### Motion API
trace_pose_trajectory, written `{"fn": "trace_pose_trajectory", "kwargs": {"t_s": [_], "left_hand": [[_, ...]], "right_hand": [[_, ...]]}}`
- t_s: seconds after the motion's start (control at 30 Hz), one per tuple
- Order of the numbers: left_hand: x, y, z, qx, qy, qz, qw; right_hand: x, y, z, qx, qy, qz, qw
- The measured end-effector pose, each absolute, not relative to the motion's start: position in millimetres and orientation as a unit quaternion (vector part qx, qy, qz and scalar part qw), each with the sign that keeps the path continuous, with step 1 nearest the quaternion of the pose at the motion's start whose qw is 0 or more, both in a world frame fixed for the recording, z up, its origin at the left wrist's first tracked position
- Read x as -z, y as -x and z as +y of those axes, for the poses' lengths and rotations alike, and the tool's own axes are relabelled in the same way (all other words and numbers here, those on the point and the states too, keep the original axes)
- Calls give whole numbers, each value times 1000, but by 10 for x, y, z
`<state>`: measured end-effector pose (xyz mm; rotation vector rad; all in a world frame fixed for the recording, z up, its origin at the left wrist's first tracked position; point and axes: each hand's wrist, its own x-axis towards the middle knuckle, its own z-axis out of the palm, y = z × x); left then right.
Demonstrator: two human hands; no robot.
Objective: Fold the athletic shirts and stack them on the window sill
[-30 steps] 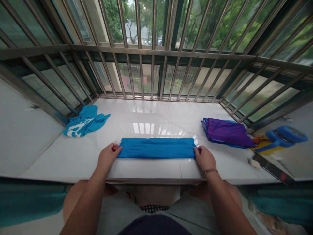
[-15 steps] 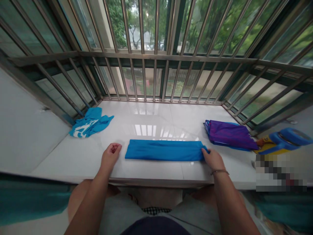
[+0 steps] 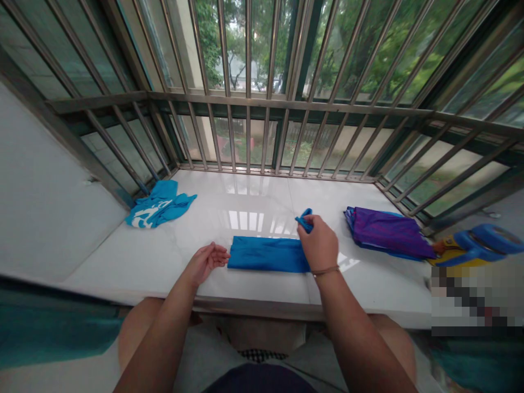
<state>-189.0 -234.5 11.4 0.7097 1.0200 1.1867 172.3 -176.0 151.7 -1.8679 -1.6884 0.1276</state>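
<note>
A blue cloth (image 3: 266,254), folded into a long flat strip, lies on the white sill in front of me. My right hand (image 3: 320,240) pinches its right end and holds that end lifted and bent back over the strip. The hand covers the bend itself. My left hand (image 3: 207,262) rests just left of the strip's left end with its fingers loosely curled apart, and nothing is in it. Whether its fingertips touch the cloth's edge I cannot tell.
At the far left, a crumpled light-blue cloth (image 3: 160,206) with white print lies against the frame. On the right are a folded purple and blue cloth stack (image 3: 387,232) and a yellow container with a blue lid (image 3: 470,245). Metal bars (image 3: 262,103) line the window behind.
My right hand has lifted the blue cloth's right end and carried it left over the strip. The left hand has opened its fingers and come nearer the cloth's left end.
</note>
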Motion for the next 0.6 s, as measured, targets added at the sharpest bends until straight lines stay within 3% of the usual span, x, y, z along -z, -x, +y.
{"fn": "trace_pose_trajectory", "kwargs": {"t_s": [0.27,0.6], "left_hand": [[-189,1772,-2186,-449,-291,481,695],[-92,1688,-2192,-493,-333,527,606]], "right_hand": [[-887,5,-2160,-51,498,-859,105],[-396,-10,-2293,-52,395,-907,137]]}}
